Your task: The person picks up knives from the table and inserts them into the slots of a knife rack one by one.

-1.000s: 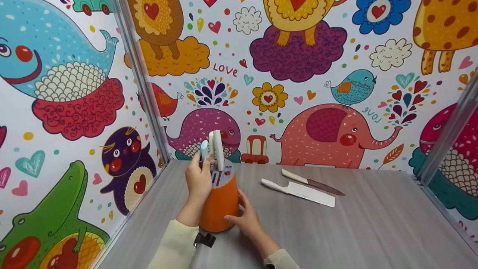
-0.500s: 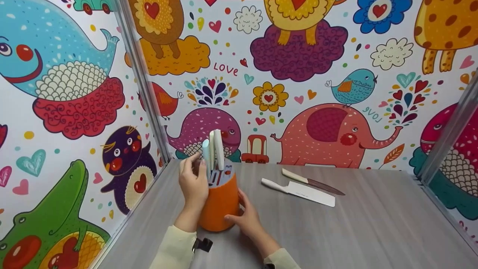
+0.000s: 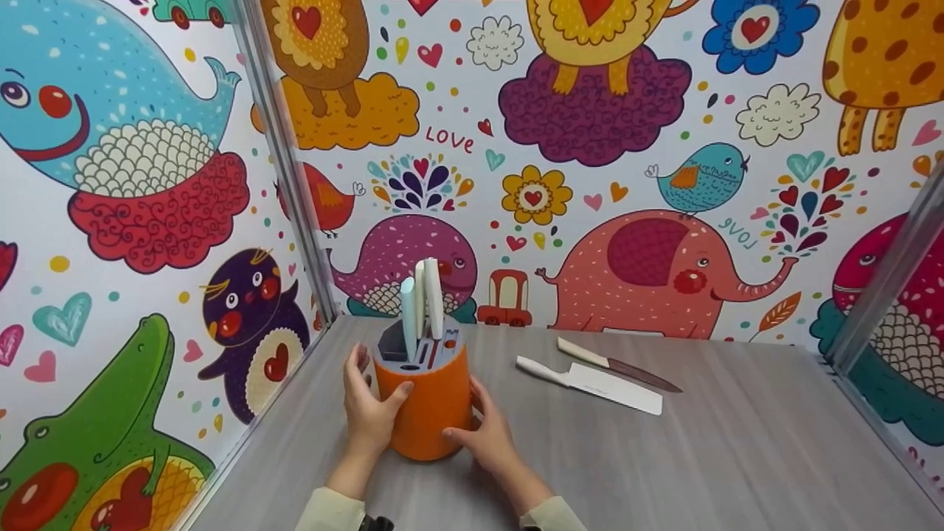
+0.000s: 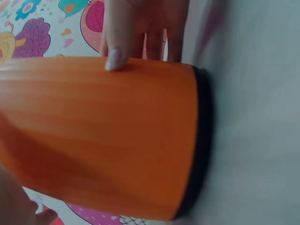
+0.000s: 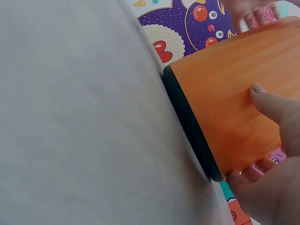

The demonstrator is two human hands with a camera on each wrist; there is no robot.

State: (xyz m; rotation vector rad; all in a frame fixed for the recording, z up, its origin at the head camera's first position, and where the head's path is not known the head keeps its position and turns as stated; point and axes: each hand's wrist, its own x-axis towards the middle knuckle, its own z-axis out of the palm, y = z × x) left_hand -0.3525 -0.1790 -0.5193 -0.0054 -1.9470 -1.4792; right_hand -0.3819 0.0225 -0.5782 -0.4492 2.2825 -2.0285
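Observation:
An orange knife block (image 3: 428, 405) with a grey slotted top stands upright on the table. A light blue handle (image 3: 408, 310) and two whitish handles (image 3: 433, 299) stick up from its slots. My left hand (image 3: 371, 405) holds the block's upper left side, thumb on the front and fingers round the far side. Lower on the right side, my right hand (image 3: 490, 435) grips the block; its thumb presses the orange wall (image 5: 225, 108) in the right wrist view. The block's dark base (image 4: 199, 140) shows in the left wrist view, against the tabletop.
To the right on the grey table (image 3: 700, 457) lie a white cleaver (image 3: 616, 387) and, behind it, a brown-bladed knife (image 3: 641, 372) with a cream handle. Cartoon-printed panels (image 3: 590, 184) rise at the back and left.
My left hand has let go of the light blue handle and come down onto the block's left side. That handle stays upright in the block. My right hand keeps its hold.

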